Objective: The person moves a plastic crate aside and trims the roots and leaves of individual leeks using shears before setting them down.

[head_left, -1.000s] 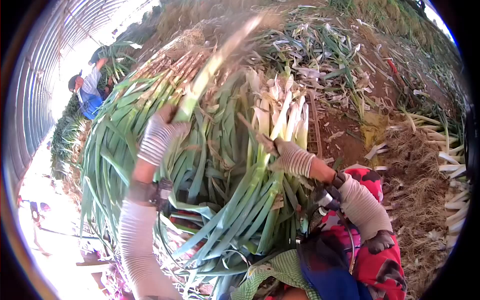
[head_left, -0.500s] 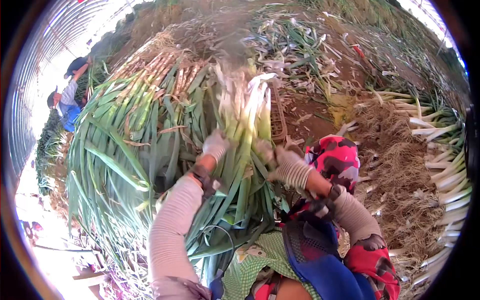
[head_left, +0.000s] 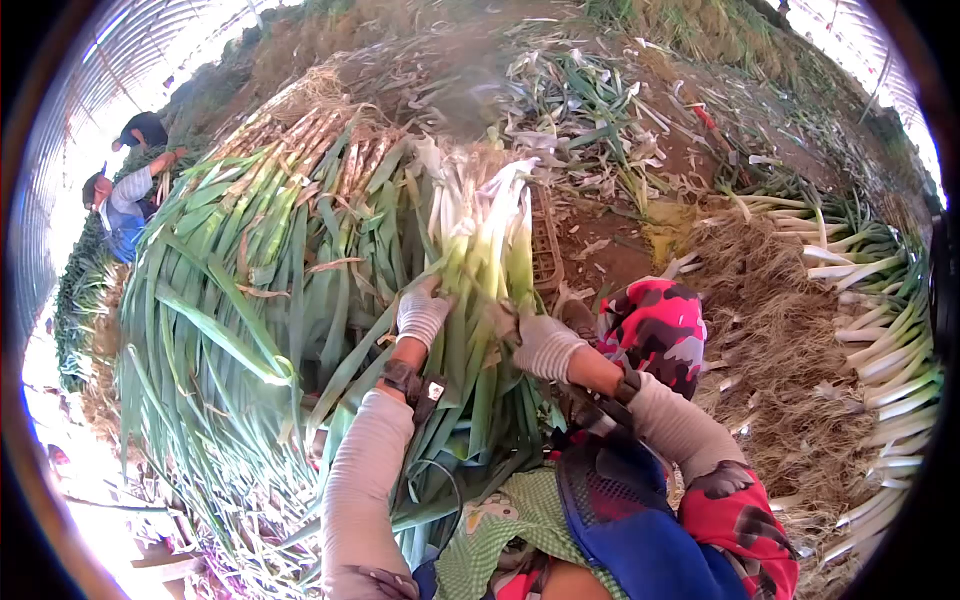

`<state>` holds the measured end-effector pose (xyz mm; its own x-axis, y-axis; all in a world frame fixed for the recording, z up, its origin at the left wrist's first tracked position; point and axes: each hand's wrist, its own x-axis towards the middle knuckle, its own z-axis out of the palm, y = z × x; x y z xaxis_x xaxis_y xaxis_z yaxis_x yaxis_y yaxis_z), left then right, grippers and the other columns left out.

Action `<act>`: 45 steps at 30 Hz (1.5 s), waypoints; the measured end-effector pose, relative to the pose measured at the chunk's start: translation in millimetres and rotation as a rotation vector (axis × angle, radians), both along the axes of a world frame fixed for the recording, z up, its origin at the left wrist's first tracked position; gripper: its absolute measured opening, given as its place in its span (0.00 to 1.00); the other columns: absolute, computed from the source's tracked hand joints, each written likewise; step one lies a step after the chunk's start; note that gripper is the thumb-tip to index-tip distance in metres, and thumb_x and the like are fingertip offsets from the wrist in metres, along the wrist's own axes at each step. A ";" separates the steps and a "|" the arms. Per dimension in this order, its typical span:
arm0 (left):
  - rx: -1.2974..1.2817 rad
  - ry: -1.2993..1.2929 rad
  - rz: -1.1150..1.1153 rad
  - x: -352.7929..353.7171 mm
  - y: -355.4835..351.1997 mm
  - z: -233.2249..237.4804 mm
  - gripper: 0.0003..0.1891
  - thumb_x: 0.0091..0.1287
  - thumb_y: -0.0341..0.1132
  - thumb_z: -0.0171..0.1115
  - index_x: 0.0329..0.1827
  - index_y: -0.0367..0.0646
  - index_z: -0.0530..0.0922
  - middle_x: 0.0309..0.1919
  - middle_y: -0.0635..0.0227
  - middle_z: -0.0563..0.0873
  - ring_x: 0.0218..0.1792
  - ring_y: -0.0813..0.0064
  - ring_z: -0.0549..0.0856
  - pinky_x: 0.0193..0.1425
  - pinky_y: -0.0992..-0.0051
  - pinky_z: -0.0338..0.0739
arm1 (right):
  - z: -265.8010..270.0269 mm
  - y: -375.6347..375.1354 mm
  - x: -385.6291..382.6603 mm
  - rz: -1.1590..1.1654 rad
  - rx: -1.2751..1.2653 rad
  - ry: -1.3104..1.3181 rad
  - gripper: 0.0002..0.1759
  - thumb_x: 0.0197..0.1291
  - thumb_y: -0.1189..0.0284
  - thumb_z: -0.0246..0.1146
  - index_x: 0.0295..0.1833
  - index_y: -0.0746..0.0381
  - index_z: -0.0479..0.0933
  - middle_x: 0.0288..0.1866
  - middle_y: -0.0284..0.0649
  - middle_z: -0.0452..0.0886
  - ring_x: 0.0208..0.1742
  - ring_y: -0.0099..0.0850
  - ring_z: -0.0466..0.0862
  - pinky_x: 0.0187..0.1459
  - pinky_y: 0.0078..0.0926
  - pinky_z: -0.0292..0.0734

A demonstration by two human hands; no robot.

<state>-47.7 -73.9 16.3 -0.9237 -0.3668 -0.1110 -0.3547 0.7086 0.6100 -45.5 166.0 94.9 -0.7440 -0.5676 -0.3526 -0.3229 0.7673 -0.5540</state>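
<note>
A bunch of leeks point(head_left: 487, 245) lies before me, with white stems and roots at the far end and green leaves towards me. My left hand point(head_left: 422, 312), in a pale striped glove, closes on leaves at the bunch's left side. On the right side, my right hand point(head_left: 547, 345), gloved alike, has its fingers curled in against the green stems; the fingertips are partly blurred. Under the bunch's right edge shows a brown plastic crate point(head_left: 546, 240). To the left of my hands spreads a large heap of unpeeled leeks point(head_left: 240, 270) with brown-skinned stems.
Pale leeks with bushy roots point(head_left: 885, 365) lie in a row along the right. Stripped leaves and skins point(head_left: 590, 110) litter the soil at the back. My knee in red camouflage cloth point(head_left: 655, 330) rises beside my right hand. A co-worker in blue point(head_left: 125, 210) is at far left.
My left hand has shifted slightly down and left on the leeks. My right hand has moved left, in against the bunch. The view has turned slightly.
</note>
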 end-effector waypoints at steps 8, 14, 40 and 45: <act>0.100 -0.026 0.032 6.9 2.8 8.5 0.31 0.51 0.51 0.67 0.59 0.50 0.74 0.49 0.52 0.81 0.51 0.56 0.80 0.56 0.67 0.73 | -3.5 -37.1 -65.8 -0.159 -0.086 0.016 0.16 0.55 0.69 0.55 0.45 0.69 0.74 0.37 0.61 0.78 0.43 0.53 0.80 0.43 0.43 0.75; 0.181 -0.089 0.064 6.7 15.5 35.5 0.42 0.43 0.54 0.73 0.62 0.46 0.71 0.55 0.55 0.79 0.56 0.59 0.78 0.60 0.69 0.70 | 10.9 -53.7 -95.3 -0.186 -0.028 -0.017 0.18 0.53 0.68 0.57 0.45 0.70 0.75 0.38 0.60 0.79 0.43 0.52 0.81 0.45 0.41 0.76; 0.091 -0.196 -0.087 65.8 18.4 75.1 0.37 0.47 0.53 0.70 0.59 0.44 0.73 0.47 0.55 0.83 0.49 0.59 0.81 0.56 0.67 0.73 | 3.1 -22.1 -139.7 -0.168 -0.127 0.137 0.30 0.42 0.65 0.70 0.46 0.73 0.67 0.25 0.47 0.77 0.27 0.42 0.79 0.32 0.38 0.77; 0.013 -0.134 -0.048 33.8 -33.5 81.4 0.24 0.55 0.45 0.68 0.52 0.41 0.78 0.41 0.59 0.86 0.44 0.69 0.85 0.51 0.74 0.77 | -16.6 -37.9 -105.8 0.356 -0.253 -0.114 0.32 0.43 0.60 0.72 0.44 0.72 0.67 0.26 0.46 0.78 0.23 0.43 0.78 0.29 0.35 0.77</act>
<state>-13.9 -107.4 97.7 -0.9167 -0.3202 -0.2393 -0.3996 0.7191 0.5686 -151.2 128.1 78.3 -0.4512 -0.8599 -0.2387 -0.4680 0.4557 -0.7571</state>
